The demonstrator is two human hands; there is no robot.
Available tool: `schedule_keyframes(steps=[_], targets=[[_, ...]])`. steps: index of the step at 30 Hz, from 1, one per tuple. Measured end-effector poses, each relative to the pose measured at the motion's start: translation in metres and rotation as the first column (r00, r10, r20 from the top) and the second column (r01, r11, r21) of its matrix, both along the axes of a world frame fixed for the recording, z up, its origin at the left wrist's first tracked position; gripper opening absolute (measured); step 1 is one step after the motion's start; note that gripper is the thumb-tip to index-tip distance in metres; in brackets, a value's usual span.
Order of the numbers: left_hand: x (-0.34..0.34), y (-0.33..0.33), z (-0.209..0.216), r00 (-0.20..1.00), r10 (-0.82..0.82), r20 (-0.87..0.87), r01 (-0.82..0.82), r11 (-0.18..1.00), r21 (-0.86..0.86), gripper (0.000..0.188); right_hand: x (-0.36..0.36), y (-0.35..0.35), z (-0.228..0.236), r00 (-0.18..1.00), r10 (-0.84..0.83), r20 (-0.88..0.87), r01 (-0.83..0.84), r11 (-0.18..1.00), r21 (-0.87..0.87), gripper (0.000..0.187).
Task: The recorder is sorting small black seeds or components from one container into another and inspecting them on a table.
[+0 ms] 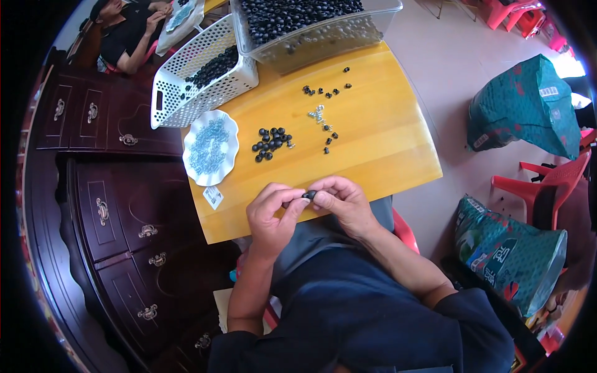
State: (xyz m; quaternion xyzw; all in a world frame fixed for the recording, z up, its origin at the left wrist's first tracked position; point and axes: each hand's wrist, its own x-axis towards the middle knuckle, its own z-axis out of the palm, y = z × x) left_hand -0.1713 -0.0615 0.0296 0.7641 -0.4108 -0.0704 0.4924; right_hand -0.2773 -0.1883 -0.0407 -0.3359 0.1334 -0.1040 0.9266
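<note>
Just over the table's near edge, my left hand (272, 212) and my right hand (346, 205) meet, each closed in a pinch on the same small black round part (311, 194). The fingertips cover some of it, so its exact kind cannot be made out. Ahead of my left hand lies a cluster of round black parts (271, 144), with a few tiny silvery bits at its right side. Smaller dark pieces (328, 149) and a little heap of shiny silvery pieces (318, 114) are scattered farther off. A white wavy-rimmed plate (232, 138) holds many pale blue clear pieces.
At the table's (385, 118) far side stand a white perforated basket (168, 102) and a clear bin (298, 53), both holding black parts. Dark drawers (118, 211) line the left. Green sacks (516, 105) and a red chair (547, 186) stand right. Another person (127, 37) sits far left.
</note>
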Motion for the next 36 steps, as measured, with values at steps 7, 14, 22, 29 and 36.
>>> schedule_keyframes(steps=[7, 14, 22, 29, 36], targets=[[-0.0012, 0.0001, 0.0028, 0.998, -0.021, 0.057, 0.020, 1.000, 0.021, 0.014, -0.0006, -0.0003, -0.0021, 1.000, 0.009, 0.006, -0.009, 0.999, 0.033, 0.019], [-0.0035, 0.0016, 0.0046, 0.992, -0.022, 0.126, 0.019, 0.999, 0.029, 0.014, -0.0004, -0.0002, 0.0011, 0.999, 0.035, 0.027, -0.037, 0.996, 0.081, 0.019], [-0.0061, 0.0012, 0.0029, 0.979, -0.001, 0.202, -0.003, 1.000, 0.020, 0.012, -0.0004, 0.0010, 0.0007, 0.999, 0.037, 0.030, -0.038, 0.997, 0.064, 0.019], [-0.0044, 0.0015, 0.0057, 0.987, -0.025, 0.156, 0.019, 0.999, 0.042, 0.013, -0.0008, -0.0006, 0.0005, 0.997, 0.048, 0.059, -0.053, 0.995, 0.079, 0.019], [0.0019, 0.0069, 0.0061, 0.993, -0.108, -0.053, 0.112, 0.991, 0.073, 0.018, -0.0018, -0.0039, 0.0038, 0.989, 0.114, 0.093, -0.126, 0.984, 0.129, 0.020]])
